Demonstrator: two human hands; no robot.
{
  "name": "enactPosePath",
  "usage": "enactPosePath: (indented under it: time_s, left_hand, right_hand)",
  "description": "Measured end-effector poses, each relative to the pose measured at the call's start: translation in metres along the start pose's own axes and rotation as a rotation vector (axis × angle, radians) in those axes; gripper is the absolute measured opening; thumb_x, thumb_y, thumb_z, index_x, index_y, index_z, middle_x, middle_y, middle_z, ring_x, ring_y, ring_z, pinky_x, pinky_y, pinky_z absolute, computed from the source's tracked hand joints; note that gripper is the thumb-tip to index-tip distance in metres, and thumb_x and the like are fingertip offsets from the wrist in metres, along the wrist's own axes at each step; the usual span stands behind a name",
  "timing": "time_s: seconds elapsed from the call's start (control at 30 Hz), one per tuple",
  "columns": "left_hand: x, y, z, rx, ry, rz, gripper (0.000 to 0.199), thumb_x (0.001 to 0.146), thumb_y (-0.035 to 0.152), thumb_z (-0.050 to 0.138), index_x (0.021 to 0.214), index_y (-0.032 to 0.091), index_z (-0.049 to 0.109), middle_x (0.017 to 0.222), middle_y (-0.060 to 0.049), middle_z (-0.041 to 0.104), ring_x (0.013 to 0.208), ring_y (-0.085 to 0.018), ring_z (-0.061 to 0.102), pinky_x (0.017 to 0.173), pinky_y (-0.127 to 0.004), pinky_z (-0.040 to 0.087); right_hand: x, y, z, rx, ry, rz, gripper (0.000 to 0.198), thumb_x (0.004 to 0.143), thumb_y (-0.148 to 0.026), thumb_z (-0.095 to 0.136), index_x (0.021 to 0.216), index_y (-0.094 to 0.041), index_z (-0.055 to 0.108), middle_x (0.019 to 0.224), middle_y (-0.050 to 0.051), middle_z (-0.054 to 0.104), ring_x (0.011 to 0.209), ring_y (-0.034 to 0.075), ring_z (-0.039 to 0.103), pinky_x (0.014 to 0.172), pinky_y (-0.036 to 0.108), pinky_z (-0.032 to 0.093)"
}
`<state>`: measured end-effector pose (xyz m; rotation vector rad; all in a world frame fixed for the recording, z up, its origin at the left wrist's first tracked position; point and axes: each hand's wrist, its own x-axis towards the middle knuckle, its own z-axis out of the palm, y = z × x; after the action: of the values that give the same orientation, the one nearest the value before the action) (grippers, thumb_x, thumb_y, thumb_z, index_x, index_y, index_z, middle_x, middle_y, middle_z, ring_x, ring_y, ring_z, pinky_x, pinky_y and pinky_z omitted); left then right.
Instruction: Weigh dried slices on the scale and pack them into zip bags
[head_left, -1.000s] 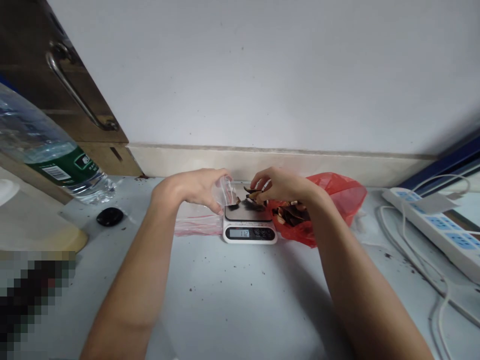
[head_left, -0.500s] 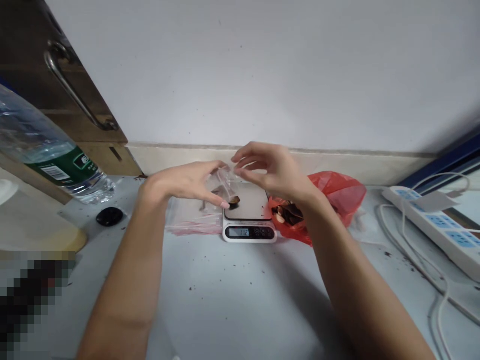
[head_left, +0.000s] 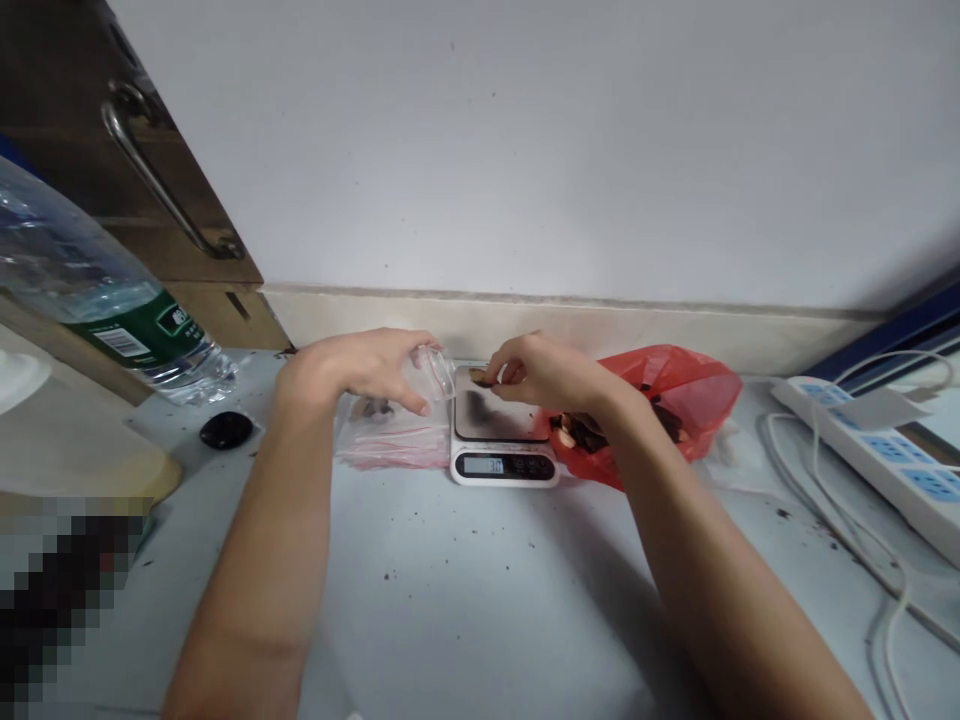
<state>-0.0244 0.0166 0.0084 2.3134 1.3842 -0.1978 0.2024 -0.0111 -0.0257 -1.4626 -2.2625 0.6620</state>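
Observation:
My left hand (head_left: 367, 365) is closed around a clear zip bag (head_left: 436, 374), held above the left edge of a digital kitchen scale (head_left: 469, 425). Over the scale's plate, my right hand (head_left: 544, 368) pinches a brown dried slice (head_left: 478, 377). The scale's display (head_left: 486, 466) seems to read 3.0. Below my left hand lies a stack of clear zip bags (head_left: 397, 440) with red seal lines. To the right of the scale, an open red plastic bag (head_left: 697, 385) contains dark and pale dried slices (head_left: 581, 432), partly hidden by my right forearm.
At the left a large water bottle (head_left: 142, 325) stands near a black round object (head_left: 226, 430) and a cloudy container (head_left: 75, 440). A white power strip (head_left: 885, 450) and cables (head_left: 832, 500) lie at the right. The wall (head_left: 525, 170) rises behind the scale.
My right hand has come down from beside the zip bag to the scale plate and grips the slice there. The display has dropped from about 11.2. My left hand keeps the bag.

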Motion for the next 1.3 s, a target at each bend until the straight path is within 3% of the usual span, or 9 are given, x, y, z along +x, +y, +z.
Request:
enactPosePath:
  time_s: [0.13,0.27,0.33,0.43,0.5,0.63,0.83,1.13,1.3]
  left_hand:
    - [0.002,0.004,0.001,-0.013,0.005,0.062,0.087,0.068,0.049,0.07,0.148,0.021,0.051,0.144,-0.012,0.065,0.123,-0.032,0.063,0.097,-0.033,0.048]
    - [-0.003,0.007,-0.001,-0.041,0.091,0.15,0.087,0.076,0.05,0.065,0.155,0.021,0.043,0.152,-0.012,0.058,0.13,-0.031,0.059,0.104,-0.035,0.046]
    - [-0.008,0.009,-0.002,-0.075,0.132,0.214,0.082,0.079,0.042,0.062,0.157,0.023,0.042,0.152,-0.01,0.059,0.132,-0.029,0.059,0.105,-0.034,0.047]
    - [-0.014,0.011,-0.005,-0.188,0.187,0.35,0.074,0.085,0.034,0.059,0.156,0.023,0.043,0.152,-0.008,0.059,0.134,-0.026,0.06,0.104,-0.034,0.049]
    - [-0.016,0.011,-0.005,-0.273,0.23,0.413,0.066,0.089,0.033,0.058,0.153,0.022,0.047,0.149,-0.008,0.063,0.133,-0.024,0.062,0.102,-0.033,0.052]
    - [-0.012,0.01,-0.004,-0.418,0.326,0.452,0.043,0.094,0.034,0.062,0.135,0.022,0.066,0.124,-0.007,0.077,0.114,-0.022,0.073,0.091,-0.031,0.059]
    - [-0.006,0.009,-0.002,-0.565,0.476,0.446,0.019,0.094,0.03,0.068,0.102,0.018,0.079,0.092,-0.006,0.082,0.092,-0.022,0.079,0.081,-0.031,0.063]
    - [-0.011,0.014,-0.002,-0.573,0.627,0.485,0.026,0.082,0.041,0.083,0.088,0.017,0.075,0.083,-0.004,0.08,0.084,-0.02,0.078,0.077,-0.027,0.062]
    - [-0.011,0.022,0.0,-0.535,0.649,0.522,0.026,0.09,0.038,0.074,0.077,0.015,0.073,0.077,-0.004,0.078,0.077,-0.017,0.076,0.072,-0.025,0.06]
  right_hand:
    - [-0.003,-0.004,-0.005,0.139,0.086,-0.129,0.016,0.08,-0.011,0.066,0.085,-0.019,0.079,0.09,0.006,0.08,0.085,0.021,0.074,0.082,0.034,0.059]
    - [-0.003,-0.001,-0.005,0.231,0.184,-0.292,0.035,0.078,-0.008,0.06,0.104,-0.02,0.08,0.112,0.009,0.079,0.101,0.024,0.075,0.095,0.04,0.059]
    - [-0.004,0.003,-0.008,0.139,0.261,-0.356,0.04,0.075,-0.008,0.06,0.104,-0.023,0.08,0.131,0.009,0.073,0.116,0.027,0.07,0.102,0.046,0.056]
    - [-0.009,0.008,-0.017,0.063,0.281,-0.402,0.022,0.078,-0.017,0.067,0.094,-0.025,0.08,0.146,0.01,0.063,0.13,0.032,0.062,0.108,0.053,0.051]
    - [-0.013,0.009,-0.024,0.122,0.267,-0.411,0.007,0.081,-0.027,0.073,0.085,-0.024,0.078,0.144,0.011,0.064,0.129,0.032,0.063,0.107,0.052,0.051]
    - [-0.018,0.004,-0.031,0.303,0.283,-0.352,0.021,0.079,-0.037,0.081,0.075,-0.021,0.069,0.127,0.012,0.071,0.103,0.026,0.07,0.089,0.042,0.058]
    - [-0.022,-0.003,-0.036,0.379,0.371,-0.188,0.033,0.073,-0.045,0.088,0.072,-0.022,0.065,0.069,-0.001,0.06,0.064,0.015,0.056,0.056,0.03,0.045]
    - [-0.027,-0.008,-0.042,0.432,0.335,-0.159,0.047,0.063,-0.056,0.093,0.064,-0.023,0.059,0.062,-0.003,0.054,0.055,0.01,0.047,0.048,0.027,0.038]
    - [-0.028,-0.009,-0.044,0.467,0.276,-0.175,0.048,0.061,-0.052,0.094,0.067,-0.023,0.057,0.061,-0.005,0.053,0.055,0.01,0.047,0.049,0.027,0.038]
